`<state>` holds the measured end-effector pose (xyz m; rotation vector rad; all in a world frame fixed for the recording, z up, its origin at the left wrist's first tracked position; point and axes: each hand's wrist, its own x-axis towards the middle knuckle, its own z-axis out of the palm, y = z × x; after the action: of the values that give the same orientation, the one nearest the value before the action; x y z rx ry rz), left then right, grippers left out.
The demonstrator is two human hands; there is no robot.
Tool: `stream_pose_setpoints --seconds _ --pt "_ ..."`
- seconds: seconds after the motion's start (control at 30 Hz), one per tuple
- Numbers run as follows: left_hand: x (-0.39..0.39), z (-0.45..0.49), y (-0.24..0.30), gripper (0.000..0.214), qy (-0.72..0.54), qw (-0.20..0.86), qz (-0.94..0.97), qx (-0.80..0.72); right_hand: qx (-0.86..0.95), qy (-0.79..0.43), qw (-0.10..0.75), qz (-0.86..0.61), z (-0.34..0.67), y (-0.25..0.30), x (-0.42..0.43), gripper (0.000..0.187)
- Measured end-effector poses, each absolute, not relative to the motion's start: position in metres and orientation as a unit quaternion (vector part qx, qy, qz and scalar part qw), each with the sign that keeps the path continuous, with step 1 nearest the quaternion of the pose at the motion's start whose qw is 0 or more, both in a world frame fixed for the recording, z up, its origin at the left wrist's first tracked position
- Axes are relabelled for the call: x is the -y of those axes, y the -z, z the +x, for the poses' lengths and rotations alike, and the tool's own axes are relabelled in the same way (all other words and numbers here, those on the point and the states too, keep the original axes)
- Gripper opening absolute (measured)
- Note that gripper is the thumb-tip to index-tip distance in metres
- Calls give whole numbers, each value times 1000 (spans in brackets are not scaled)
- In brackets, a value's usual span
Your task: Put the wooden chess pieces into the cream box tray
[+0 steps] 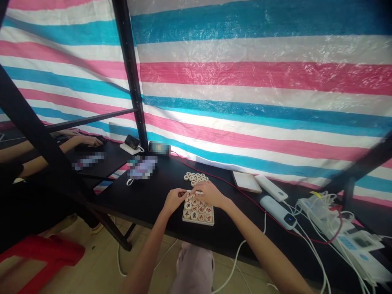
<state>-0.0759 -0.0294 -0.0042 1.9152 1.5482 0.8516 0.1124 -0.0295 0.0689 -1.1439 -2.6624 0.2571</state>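
Note:
A white open box (198, 222) of round Chinese chess pieces (201, 209), marked in red and black, lies near the black table's front edge. My left hand (175, 201) is closed at the box's far left corner, with its fingertips against the edge. Over the far end of the box, my right hand (211, 194) bends down with curled fingers; whatever they hold is hidden. Just beyond the hands, more loose chess pieces (196, 177) stand in rows on the table.
A white lid-like tray (246, 181), two white devices (277, 211) and tangled cables with power strips (324, 216) lie to the right. A red cable crosses behind the pieces. At left are a blurred pouch (143, 167), a metal post (130, 69) and another person's hands (90, 141).

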Motion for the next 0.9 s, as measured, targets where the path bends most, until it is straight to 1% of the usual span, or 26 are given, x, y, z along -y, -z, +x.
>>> stream_pose_setpoints --seconds 0.07,0.17,0.27,0.37,0.47,0.6,0.7,0.8,0.9 --pt "29 -76 5 35 -313 266 706 -577 923 -112 77 -359 116 -70 50 22" --pt "27 -76 7 33 -311 265 708 -575 922 -106 66 -366 119 -65 75 27" --pt "27 -77 9 32 -318 263 715 -564 914 -106 85 -382 119 -57 90 24" --pt "28 -76 8 33 -322 263 712 -565 898 -116 130 -403 119 -49 97 19" --pt "29 -76 7 33 -322 265 708 -570 887 -131 147 -417 118 -44 98 20" --pt "29 -76 8 33 -326 262 711 -565 888 -139 133 -417 120 -49 86 19" --pt "28 -77 10 34 -336 259 714 -557 867 -126 173 -449 121 -59 62 22" --pt "28 -78 12 34 -346 258 714 -551 847 -77 219 -479 114 -62 30 19" --pt "28 -78 12 35 -351 263 712 -549 849 -26 207 -485 100 -55 0 17"
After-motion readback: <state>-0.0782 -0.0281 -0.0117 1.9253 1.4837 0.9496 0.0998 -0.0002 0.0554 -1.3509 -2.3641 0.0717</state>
